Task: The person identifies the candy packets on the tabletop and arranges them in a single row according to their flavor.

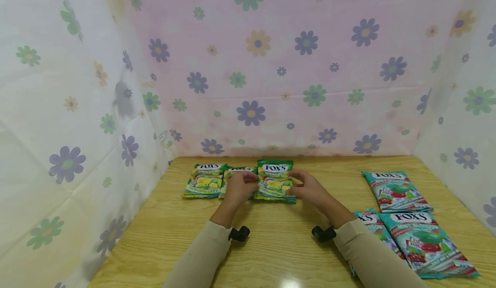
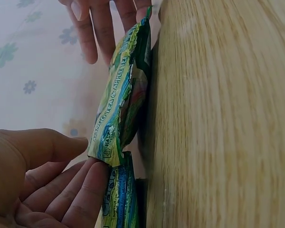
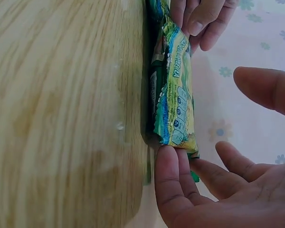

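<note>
Three green-yellow candy bags lie in a row at the back of the table: a left one [image 1: 205, 181], a middle one [image 1: 228, 177] partly hidden by my left hand, and a right one [image 1: 274, 180]. My left hand [image 1: 241, 187] pinches the left edge of the right bag, thumb on top and fingers at its underside [image 2: 111, 104]. On the opposite edge, my right hand [image 1: 311, 189] rests its fingertips [image 3: 167, 164] against the bag, with the thumb raised away. The bag's near edge shows slightly tilted in both wrist views.
Several teal candy bags lie at the right: one farther back [image 1: 397, 191], a large one in front [image 1: 428, 245], and one partly under my right sleeve [image 1: 373, 225]. Flowered cloth [image 1: 286, 64] walls the wooden table [image 1: 279, 245] at the back and sides.
</note>
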Demonstrator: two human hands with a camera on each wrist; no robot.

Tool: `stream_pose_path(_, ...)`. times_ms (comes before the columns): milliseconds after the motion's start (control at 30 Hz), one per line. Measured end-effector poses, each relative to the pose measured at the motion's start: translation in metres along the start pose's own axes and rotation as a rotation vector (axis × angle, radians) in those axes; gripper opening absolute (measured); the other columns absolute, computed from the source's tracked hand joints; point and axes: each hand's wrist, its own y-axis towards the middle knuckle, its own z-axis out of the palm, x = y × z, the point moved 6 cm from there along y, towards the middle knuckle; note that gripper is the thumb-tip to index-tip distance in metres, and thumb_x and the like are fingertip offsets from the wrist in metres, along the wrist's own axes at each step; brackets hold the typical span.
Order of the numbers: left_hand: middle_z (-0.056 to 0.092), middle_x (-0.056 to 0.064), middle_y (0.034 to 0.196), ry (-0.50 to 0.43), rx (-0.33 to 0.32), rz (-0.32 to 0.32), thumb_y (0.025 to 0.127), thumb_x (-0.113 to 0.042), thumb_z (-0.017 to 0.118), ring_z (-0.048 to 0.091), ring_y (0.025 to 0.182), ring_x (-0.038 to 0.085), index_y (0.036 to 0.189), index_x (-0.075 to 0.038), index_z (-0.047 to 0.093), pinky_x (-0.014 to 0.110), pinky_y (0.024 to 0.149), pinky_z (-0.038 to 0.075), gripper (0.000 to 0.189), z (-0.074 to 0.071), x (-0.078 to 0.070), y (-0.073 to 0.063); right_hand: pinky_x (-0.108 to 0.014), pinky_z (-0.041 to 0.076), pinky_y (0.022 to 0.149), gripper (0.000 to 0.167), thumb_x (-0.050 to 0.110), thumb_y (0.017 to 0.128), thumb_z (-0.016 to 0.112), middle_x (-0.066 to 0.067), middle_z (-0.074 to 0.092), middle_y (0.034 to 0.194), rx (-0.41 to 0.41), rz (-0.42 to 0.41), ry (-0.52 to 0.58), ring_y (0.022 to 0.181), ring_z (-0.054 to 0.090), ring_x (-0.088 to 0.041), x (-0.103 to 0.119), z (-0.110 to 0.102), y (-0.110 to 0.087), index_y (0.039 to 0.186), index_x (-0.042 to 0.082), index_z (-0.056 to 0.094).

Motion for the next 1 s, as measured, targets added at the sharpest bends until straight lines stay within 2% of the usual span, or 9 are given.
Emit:
stream_pose_path(167,0.076,0.010,0.112,0.012,0.001,-0.001,0.092,-0.011,0.077,0.072,0.101,0.024,0.113,-0.006,0.077,0.042,0.082,0.062,0.022,0.0007,0.0014,0.0005,-0.055,0.050,0.109,0.078,0.019,0.096,0.074,-0.015,0.025,0.170,0.028,0.015,0.044,0.151,0.033,-0.047,-0.0013,0.0022,-0.0003,0.161,0.009,0.032)
stream_pose_path(367,0.076,0.009,0.113,0.013,0.000,-0.023,0.090,-0.010,0.079,0.071,0.106,0.025,0.112,-0.008,0.077,0.042,0.088,0.062,0.022,0.0021,0.0030,0.0015,-0.057,0.048,0.111,0.082,0.021,0.096,0.074,-0.016,0.022,0.171,0.047,0.027,0.065,0.153,0.030,-0.046,-0.0016,0.0032,-0.0009,0.162,0.008,0.027)
stream_pose_path(500,0.075,0.006,0.109,0.021,0.001,-0.031,0.090,-0.007,0.078,0.071,0.101,0.022,0.110,-0.008,0.077,0.040,0.086,0.062,0.020,0.0027,0.0044,0.0014,-0.059,0.045,0.113,0.083,0.021,0.097,0.073,-0.016,0.019,0.171,0.061,0.031,0.070,0.155,0.025,-0.046,-0.0020,0.0036,-0.0014,0.163,0.007,0.025)
stream_pose_path(1000,0.073,0.004,0.104,0.030,-0.001,-0.065,0.089,-0.007,0.080,0.069,0.095,0.018,0.109,-0.009,0.077,0.038,0.083,0.062,0.020,0.0031,0.0089,0.0032,-0.059,0.044,0.114,0.075,0.018,0.097,0.071,-0.019,0.022,0.170,0.064,0.047,0.092,0.156,0.023,-0.043,-0.0031,0.0036,-0.0011,0.160,0.007,0.031)
